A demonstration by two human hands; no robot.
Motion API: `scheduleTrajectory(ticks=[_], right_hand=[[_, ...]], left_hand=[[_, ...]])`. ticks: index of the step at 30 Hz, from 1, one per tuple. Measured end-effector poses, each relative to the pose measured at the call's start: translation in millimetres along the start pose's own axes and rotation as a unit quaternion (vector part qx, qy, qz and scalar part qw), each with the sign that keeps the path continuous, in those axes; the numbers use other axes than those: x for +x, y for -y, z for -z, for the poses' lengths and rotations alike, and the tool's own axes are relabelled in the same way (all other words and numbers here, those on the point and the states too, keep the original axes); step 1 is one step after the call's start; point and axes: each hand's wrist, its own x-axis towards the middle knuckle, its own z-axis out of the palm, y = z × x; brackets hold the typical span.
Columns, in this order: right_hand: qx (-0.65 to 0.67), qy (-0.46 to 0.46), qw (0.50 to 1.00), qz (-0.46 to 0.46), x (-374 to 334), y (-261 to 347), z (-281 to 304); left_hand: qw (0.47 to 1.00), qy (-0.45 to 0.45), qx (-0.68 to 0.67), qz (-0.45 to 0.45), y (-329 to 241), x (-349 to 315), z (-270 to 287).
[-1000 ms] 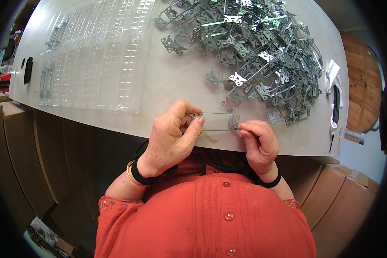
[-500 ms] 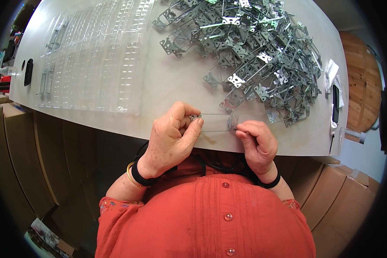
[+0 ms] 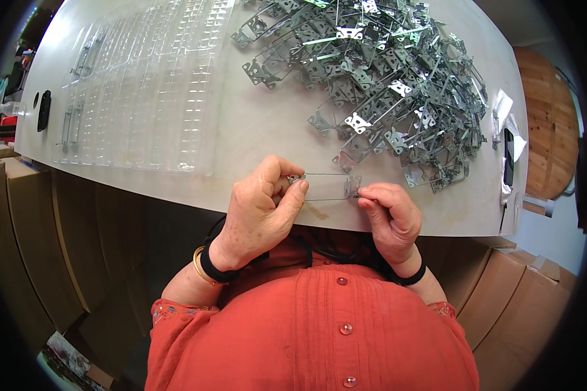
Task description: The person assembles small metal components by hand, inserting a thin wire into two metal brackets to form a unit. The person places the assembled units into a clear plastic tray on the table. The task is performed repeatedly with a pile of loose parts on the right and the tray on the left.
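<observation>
Between my hands, just above the near edge of the white table [image 3: 254,130], is a metal wire bracket [image 3: 352,186]: two thin parallel rods with a small cut-out plate at each end. My left hand [image 3: 264,205] pinches its left plate between thumb and fingers, hiding most of that plate. At the other end, the thumb and fingertips of my right hand [image 3: 392,212] are closed on the edge of the right plate. Beyond my hands lies a big heap of similar metal brackets [image 3: 398,85], tangled together.
Clear plastic trays [image 3: 143,104] with ribbed compartments lie at the left, a few brackets in them. Black oblong fittings sit at the table's left [image 3: 44,110] and right [image 3: 509,156] sides. Cardboard boxes [image 3: 512,293] stand below at both sides. A round wooden top [image 3: 546,124] is at the far right.
</observation>
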Motion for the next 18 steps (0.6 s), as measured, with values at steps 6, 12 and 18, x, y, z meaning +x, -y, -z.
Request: scheduleTrajectory(ticks=[6, 12, 18], right_hand=[[0.014, 0.004, 1.0, 0.005, -0.4, -2.8, -0.6], [-0.005, 0.003, 1.0, 0.026, 1.2, -2.9, -0.4], [0.009, 0.004, 1.0, 0.028, 0.1, -5.1, -2.2]], left_hand=[[1.0, -0.001, 0.001, 0.0, -0.7, 1.0, -0.5], [1.0, -0.004, -0.002, -0.002, 0.2, 0.1, -0.6], [1.0, -0.001, 0.001, -0.001, 0.1, 0.3, -0.4]])
